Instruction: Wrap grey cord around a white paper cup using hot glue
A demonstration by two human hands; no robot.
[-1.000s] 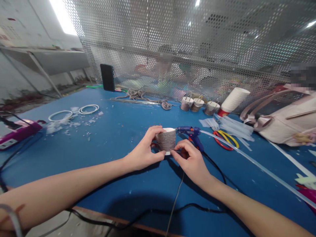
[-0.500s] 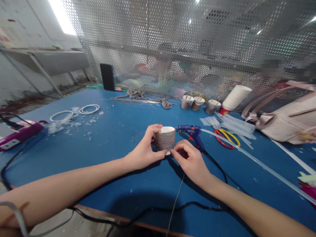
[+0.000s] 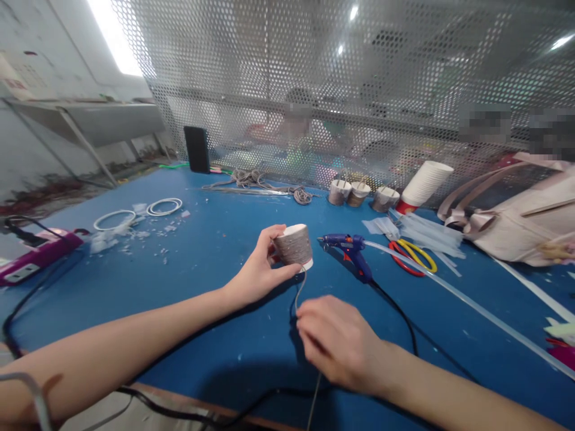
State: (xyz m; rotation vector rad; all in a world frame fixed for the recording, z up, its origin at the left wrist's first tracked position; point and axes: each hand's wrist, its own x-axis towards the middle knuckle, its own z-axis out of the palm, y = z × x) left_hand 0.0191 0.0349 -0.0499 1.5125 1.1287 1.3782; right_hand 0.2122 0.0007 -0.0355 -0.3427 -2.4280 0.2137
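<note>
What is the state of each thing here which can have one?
Left hand: gripping the cup
Cup: tilted, mostly wrapped in cord
Right hand: closed, pinching the cord
Cord: curving between cup and right hand
Glue gun: lying down, glue stick inserted
Scissors: lying flat, blades unclear
Cup stack: nested, tilted
Power strip: plug inserted
Dark slab: standing upright

"What's lying right of the grey cord-wrapped paper cup (image 3: 293, 245)?"
"The blue plastic glue gun (image 3: 350, 242), and three small white-rimmed cups (image 3: 358, 196) are standing behind it."
"And left?"
"Two thin white rings (image 3: 162, 215) are lying on the flat blue surface (image 3: 215, 251)."
</note>
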